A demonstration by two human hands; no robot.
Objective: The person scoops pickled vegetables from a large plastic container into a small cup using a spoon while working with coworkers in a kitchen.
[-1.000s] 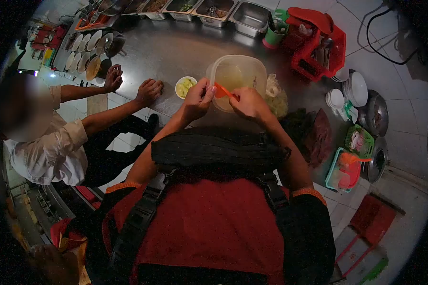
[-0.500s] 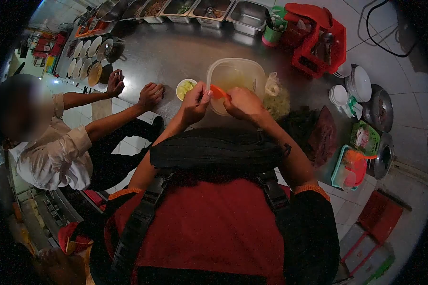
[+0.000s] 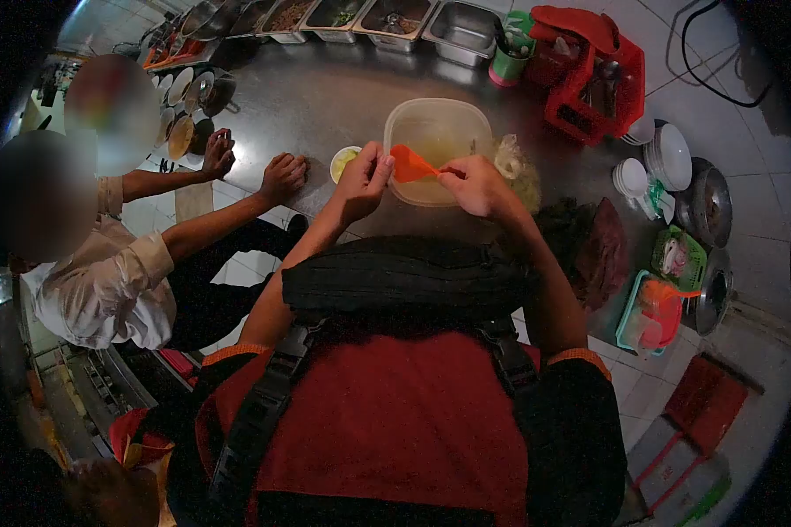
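An orange scoop-like tool (image 3: 410,164) is held over a translucent plastic tub (image 3: 439,110) with pale yellowish contents. My right hand (image 3: 475,186) pinches its narrow end at the tub's right side. At the left rim, my left hand (image 3: 363,182) has its fingers closed beside the tool's wide end; whether they grip the rim or the tool is hard to tell. Just left of that hand, a small white cup (image 3: 344,161) holds pale green pieces, partly hidden. To the right of the tub lies a clear plastic bag (image 3: 525,186) of something yellowish.
A co-worker (image 3: 105,290) rests both hands on the steel table (image 3: 299,88) at left; another person stands behind. Metal food trays (image 3: 461,31) line the far edge. A red basket (image 3: 598,97), stacked white bowls (image 3: 668,156) and dark cloths (image 3: 599,250) are at right.
The orange tool has turned and lifted, showing its wide face. My right hand has moved slightly right. A second person has come into view behind the co-worker.
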